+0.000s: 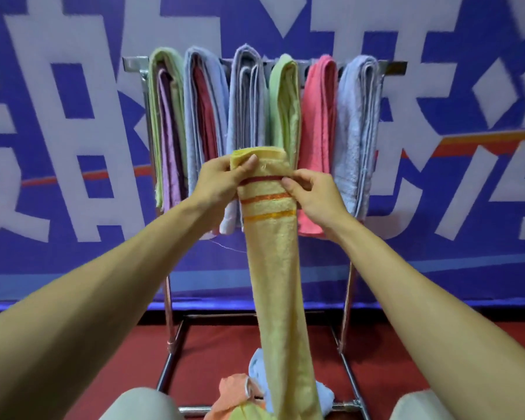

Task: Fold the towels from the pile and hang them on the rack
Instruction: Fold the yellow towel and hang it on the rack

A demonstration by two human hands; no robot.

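Note:
A yellow towel [278, 283] with orange stripes hangs lengthwise in front of me, folded into a narrow strip. My left hand [222, 180] pinches its top left corner between thumb and fingers. My right hand [311, 192] pinches the right edge just below the top. Behind it stands the metal rack [394, 66], with several folded towels [319, 140] in green, blue, lilac and pink hanging side by side on its top bar. The pile of towels [240, 392], orange, blue and green, lies on the floor below, partly hidden by the yellow towel.
A blue banner [73, 147] with large white characters covers the wall behind the rack. The rack's base frame [350, 380] rests on a red floor. My knees [137, 404] show at the bottom edge on both sides.

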